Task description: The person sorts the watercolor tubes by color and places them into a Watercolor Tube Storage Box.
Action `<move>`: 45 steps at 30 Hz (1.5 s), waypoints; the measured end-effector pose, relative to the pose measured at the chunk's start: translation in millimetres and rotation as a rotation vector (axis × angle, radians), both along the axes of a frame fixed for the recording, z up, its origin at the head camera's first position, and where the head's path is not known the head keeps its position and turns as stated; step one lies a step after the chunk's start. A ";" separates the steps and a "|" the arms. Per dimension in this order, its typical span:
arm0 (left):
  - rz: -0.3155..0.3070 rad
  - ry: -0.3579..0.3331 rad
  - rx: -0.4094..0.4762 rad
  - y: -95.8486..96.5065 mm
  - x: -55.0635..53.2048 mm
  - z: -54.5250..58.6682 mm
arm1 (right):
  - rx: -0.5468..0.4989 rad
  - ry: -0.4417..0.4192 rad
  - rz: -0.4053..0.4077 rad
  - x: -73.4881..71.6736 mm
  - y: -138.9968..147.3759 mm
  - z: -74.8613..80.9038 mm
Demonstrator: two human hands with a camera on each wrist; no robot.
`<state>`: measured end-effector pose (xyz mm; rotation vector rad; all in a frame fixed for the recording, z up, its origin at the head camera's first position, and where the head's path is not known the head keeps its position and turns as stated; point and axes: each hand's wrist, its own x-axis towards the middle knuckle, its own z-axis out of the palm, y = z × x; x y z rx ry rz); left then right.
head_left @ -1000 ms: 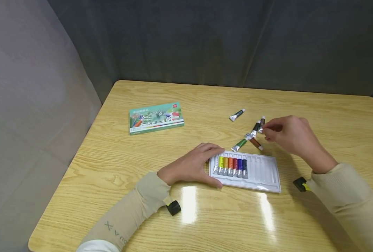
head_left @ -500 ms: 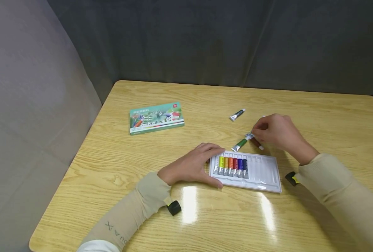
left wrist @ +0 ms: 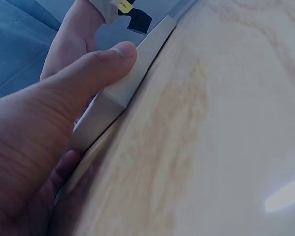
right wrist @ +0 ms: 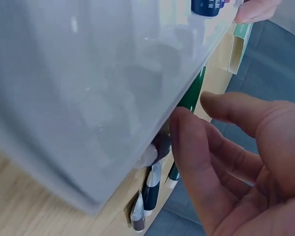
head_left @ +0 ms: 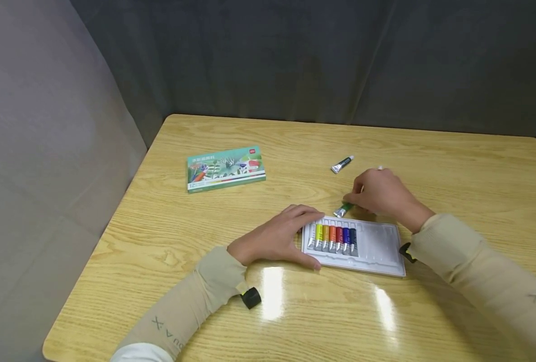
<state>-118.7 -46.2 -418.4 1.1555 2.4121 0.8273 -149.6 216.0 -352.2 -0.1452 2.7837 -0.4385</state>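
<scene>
Right hand [head_left: 381, 193] shifted left, near tray [head_left: 381, 244] edge

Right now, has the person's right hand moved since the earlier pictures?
Yes. In the head view, judged against the white tray, the right hand has moved to the left, and is now at the green tube.

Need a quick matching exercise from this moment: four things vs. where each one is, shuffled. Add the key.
Things
1. left hand
2. right hand
3. teal box
4. yellow tube

Places
A. flat on the table, apart from the white tray
B. lying in the tray beside other tubes
C. at the green tube, just beyond the tray's far edge
D. gripping one end of the tray

Pairs: 1-D, 2-C, 3-A, 4-B
</scene>
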 end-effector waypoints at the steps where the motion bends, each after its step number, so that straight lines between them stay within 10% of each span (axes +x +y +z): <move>1: 0.000 -0.001 -0.002 -0.1 0.0 0.1 | 0.006 0.003 0.006 -0.6 -1.2 -0.3; 45: -0.004 0.005 -0.009 -0.9 1.5 3.0 | -0.091 -0.038 -0.015 0.0 -7.5 -3.5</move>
